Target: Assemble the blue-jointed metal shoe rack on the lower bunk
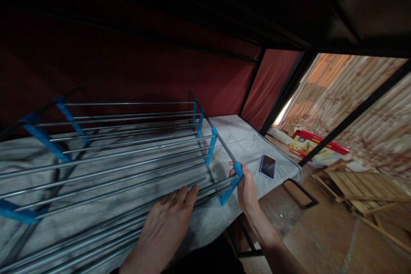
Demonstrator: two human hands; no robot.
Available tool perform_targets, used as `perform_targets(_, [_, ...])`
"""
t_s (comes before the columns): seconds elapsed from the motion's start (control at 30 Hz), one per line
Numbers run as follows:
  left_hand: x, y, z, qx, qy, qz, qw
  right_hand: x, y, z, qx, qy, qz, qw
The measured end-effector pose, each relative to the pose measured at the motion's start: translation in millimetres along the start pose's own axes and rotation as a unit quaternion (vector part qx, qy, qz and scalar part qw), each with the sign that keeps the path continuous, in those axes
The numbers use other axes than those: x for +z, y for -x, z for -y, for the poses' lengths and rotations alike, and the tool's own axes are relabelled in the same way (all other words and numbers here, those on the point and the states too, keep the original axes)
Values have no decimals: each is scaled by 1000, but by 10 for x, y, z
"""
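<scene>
A rack of grey metal tubes joined by blue plastic brackets lies on a grey blanket. My right hand is closed around the blue bracket at the rack's near right corner, with the thumb near the end pole. Over the front tubes lies my left hand, back up, its fingers together and curled over them. The fingertips' undersides are hidden. More blue brackets hold the tubes at the left end.
A phone lies on the blanket to the right. A black bed frame with dark red cloth stands around and above. On the tiled floor at right are a wooden folding chair and a red and yellow box.
</scene>
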State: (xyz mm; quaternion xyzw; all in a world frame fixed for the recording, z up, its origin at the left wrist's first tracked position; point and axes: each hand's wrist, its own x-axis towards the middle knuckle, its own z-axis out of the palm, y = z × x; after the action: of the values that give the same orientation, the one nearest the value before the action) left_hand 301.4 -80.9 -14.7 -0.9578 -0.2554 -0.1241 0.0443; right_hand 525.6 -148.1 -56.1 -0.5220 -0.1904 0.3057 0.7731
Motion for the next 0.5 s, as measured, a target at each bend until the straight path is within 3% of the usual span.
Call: perform_targets(0.5, [-74,-43,4,-19,52,33,998,-19,-14,-5,-3,20,7,1000])
